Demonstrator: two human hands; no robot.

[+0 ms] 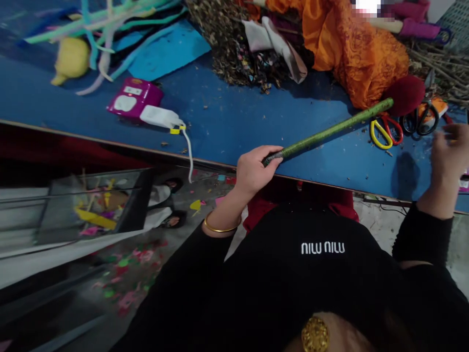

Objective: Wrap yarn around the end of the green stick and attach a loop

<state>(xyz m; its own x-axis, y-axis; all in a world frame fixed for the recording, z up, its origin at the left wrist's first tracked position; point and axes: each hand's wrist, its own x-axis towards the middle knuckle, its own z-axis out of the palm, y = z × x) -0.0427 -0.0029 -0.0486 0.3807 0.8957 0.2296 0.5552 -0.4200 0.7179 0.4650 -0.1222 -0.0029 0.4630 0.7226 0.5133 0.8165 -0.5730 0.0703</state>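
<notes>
My left hand (258,168) grips the near end of a green stick (330,131), thumb and fingers closed round it. The stick slants over the blue table to the upper right. Its far end overlaps a dark red rounded object (405,95); whether they are joined I cannot tell. At the right edge, my right hand (450,151) is raised over the table, slightly blurred, thumb and finger apart, with nothing visible in it. Close to that hand lie yellow-and-red-handled scissors (386,132) and black-handled scissors (421,117).
On the blue table (227,117) are a purple device (135,100) with a white cable, orange cloth (355,58), a heap of dry plant bits (230,54), coloured strips (110,29) and a yellow object (71,61). Below left stands a bin (98,205) of scraps.
</notes>
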